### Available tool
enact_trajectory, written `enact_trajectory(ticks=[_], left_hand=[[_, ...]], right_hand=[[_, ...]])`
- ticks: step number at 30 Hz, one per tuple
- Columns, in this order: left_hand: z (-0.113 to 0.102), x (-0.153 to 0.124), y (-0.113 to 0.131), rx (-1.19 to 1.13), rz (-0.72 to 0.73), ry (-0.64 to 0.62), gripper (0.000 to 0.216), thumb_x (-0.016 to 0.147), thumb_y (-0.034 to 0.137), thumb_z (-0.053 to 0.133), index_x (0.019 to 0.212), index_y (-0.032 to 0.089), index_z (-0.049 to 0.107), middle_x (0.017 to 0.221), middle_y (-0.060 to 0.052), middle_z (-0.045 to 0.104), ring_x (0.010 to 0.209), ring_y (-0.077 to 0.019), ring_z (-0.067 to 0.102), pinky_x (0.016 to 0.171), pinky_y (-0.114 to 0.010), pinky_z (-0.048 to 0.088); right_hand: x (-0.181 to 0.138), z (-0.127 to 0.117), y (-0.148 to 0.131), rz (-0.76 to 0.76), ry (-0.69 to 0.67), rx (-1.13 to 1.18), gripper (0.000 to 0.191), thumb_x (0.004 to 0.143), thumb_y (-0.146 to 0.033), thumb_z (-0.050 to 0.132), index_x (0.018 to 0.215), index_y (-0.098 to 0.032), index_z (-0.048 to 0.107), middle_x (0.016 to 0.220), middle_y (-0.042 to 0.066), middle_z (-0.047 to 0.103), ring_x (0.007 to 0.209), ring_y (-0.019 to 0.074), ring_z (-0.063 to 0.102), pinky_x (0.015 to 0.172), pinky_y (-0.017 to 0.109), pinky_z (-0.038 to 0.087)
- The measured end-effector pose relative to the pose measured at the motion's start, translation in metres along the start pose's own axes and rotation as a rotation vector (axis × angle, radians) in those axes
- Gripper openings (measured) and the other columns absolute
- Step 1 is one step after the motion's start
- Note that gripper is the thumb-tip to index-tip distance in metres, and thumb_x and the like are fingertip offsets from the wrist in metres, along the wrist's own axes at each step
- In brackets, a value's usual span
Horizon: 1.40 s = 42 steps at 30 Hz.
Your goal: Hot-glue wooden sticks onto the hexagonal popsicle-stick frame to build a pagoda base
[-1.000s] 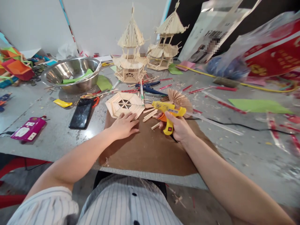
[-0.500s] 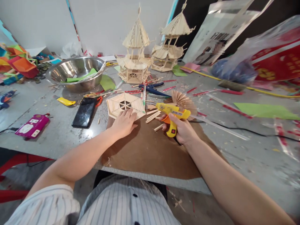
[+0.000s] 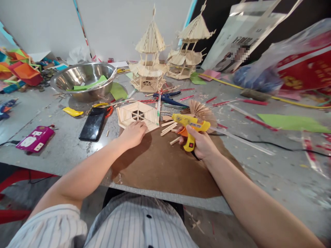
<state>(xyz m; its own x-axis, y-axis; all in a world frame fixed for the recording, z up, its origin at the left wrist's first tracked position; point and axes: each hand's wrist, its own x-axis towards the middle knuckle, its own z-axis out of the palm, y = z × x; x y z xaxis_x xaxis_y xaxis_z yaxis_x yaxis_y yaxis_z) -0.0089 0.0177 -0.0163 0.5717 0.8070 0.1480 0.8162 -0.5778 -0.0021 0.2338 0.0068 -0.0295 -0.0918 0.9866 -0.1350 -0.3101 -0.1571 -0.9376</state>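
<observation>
My left hand is at the near edge of a flat hexagonal frame of wooden sticks. Its fingers are drawn together over that edge, and the thumb is mostly hidden. In my right hand is a yellow hot glue gun with an orange trigger, its nozzle pointing left towards the frame. Below the nozzle, several loose wooden sticks lie on a brown board. A folded brown paper fan shape shows behind the glue gun.
Two stick pagodas stand at the back. To the left are a steel bowl, a black phone and a purple power strip. Blue-handled pliers lie beyond the frame. A black cord runs right.
The hexagonal frame has shifted slightly left. My left hand has moved a little left with it, its fingers closer together. My right hand and the glue gun stay in place.
</observation>
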Motion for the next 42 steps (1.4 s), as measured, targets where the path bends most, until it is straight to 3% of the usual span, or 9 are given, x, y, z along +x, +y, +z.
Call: enact_trajectory(ticks=[3, 7, 15, 25, 32, 42], left_hand=[[0.002, 0.002, 0.0, -0.006, -0.053, 0.02, 0.033, 0.081, 0.032, 0.051, 0.105, 0.009, 0.051, 0.13, -0.018, 0.043, 0.124, -0.0305, 0.034, 0.1, -0.043, 0.029], [0.009, 0.006, -0.001, -0.038, -0.128, 0.042, 0.054, 0.079, 0.044, 0.052, 0.118, 0.009, 0.041, 0.126, -0.018, 0.046, 0.125, -0.0342, 0.031, 0.098, -0.049, 0.027], [0.007, 0.004, -0.009, -0.074, -0.106, 0.058, 0.051, 0.075, 0.039, 0.057, 0.117, 0.012, 0.045, 0.112, -0.014, 0.053, 0.11, -0.0284, 0.046, 0.095, -0.042, 0.032], [-0.018, -0.009, -0.008, -0.118, 0.031, -0.158, 0.051, 0.077, 0.033, 0.055, 0.124, 0.017, 0.043, 0.123, -0.01, 0.048, 0.116, -0.0264, 0.04, 0.098, -0.04, 0.028], [-0.024, -0.009, -0.014, -0.067, 0.01, -0.209, 0.051, 0.074, 0.03, 0.055, 0.123, 0.021, 0.045, 0.12, -0.009, 0.052, 0.115, -0.0262, 0.043, 0.097, -0.043, 0.026], [-0.051, -0.018, -0.006, 0.004, 0.055, -0.267, 0.047, 0.068, 0.033, 0.061, 0.114, 0.022, 0.054, 0.108, -0.008, 0.059, 0.105, -0.0259, 0.05, 0.094, -0.041, 0.029]], right_hand=[[0.0, 0.0, 0.0, 0.003, -0.003, -0.003, 0.032, 0.059, -0.044, 0.072, 0.076, -0.019, 0.061, 0.075, 0.0, 0.064, 0.044, 0.0083, 0.054, 0.037, 0.021, 0.045], [0.0, 0.0, 0.0, 0.007, -0.01, -0.015, 0.032, 0.06, -0.045, 0.071, 0.075, -0.019, 0.061, 0.075, 0.0, 0.064, 0.044, 0.0083, 0.054, 0.036, 0.021, 0.044], [0.001, -0.002, -0.001, -0.04, 0.01, 0.015, 0.033, 0.059, -0.046, 0.072, 0.074, -0.018, 0.062, 0.073, 0.0, 0.063, 0.044, 0.0075, 0.054, 0.039, 0.021, 0.046], [0.001, -0.001, -0.007, -0.111, 0.025, 0.038, 0.034, 0.058, -0.047, 0.072, 0.072, -0.018, 0.061, 0.07, -0.001, 0.063, 0.044, 0.0068, 0.053, 0.041, 0.019, 0.046], [0.002, -0.002, -0.01, -0.141, 0.049, 0.049, 0.036, 0.058, -0.049, 0.071, 0.073, -0.019, 0.059, 0.07, -0.002, 0.064, 0.043, 0.0066, 0.053, 0.041, 0.02, 0.046], [0.006, -0.005, -0.009, -0.173, 0.086, 0.027, 0.036, 0.06, -0.052, 0.068, 0.074, -0.02, 0.057, 0.07, -0.002, 0.063, 0.042, 0.0066, 0.052, 0.04, 0.02, 0.043]])
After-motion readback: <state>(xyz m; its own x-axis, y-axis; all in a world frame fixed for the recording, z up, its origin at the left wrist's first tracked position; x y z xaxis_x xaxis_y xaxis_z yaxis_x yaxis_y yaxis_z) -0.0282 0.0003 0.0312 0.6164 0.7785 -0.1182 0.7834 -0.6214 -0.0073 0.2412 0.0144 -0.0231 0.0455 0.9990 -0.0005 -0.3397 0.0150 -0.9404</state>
